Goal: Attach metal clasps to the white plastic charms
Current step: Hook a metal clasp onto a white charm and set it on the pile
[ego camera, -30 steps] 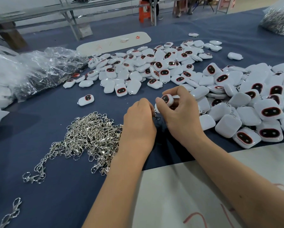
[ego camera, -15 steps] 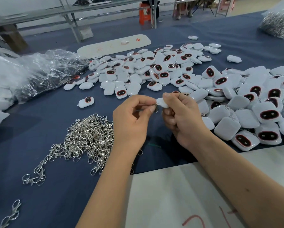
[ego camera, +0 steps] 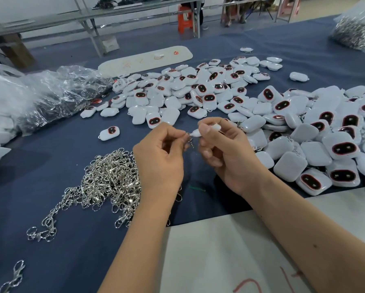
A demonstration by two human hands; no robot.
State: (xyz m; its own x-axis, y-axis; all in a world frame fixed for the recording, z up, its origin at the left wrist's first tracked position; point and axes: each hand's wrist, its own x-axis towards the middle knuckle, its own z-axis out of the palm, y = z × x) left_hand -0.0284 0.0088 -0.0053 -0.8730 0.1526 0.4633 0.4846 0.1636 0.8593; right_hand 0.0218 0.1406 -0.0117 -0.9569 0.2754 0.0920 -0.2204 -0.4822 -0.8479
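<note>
Our right hand [ego camera: 226, 153] pinches the small white plastic charm [ego camera: 198, 132], loop end pointing left at the silver metal clasp [ego camera: 189, 138] pinched in our left hand [ego camera: 159, 159].

Two hands, left [ego camera: 158, 163] and right [ego camera: 226, 153], at centre frame, one white charm [ego camera: 198, 133] held between them, far too many charms to count heaped at upper right [ego camera: 251, 115], one tangled clasp pile [ego camera: 112, 182] at lower left, two plastic bags, upper left [ego camera: 40, 98] and top right [ego camera: 354, 30], one orange stool [ego camera: 184, 19] at the top.
</note>
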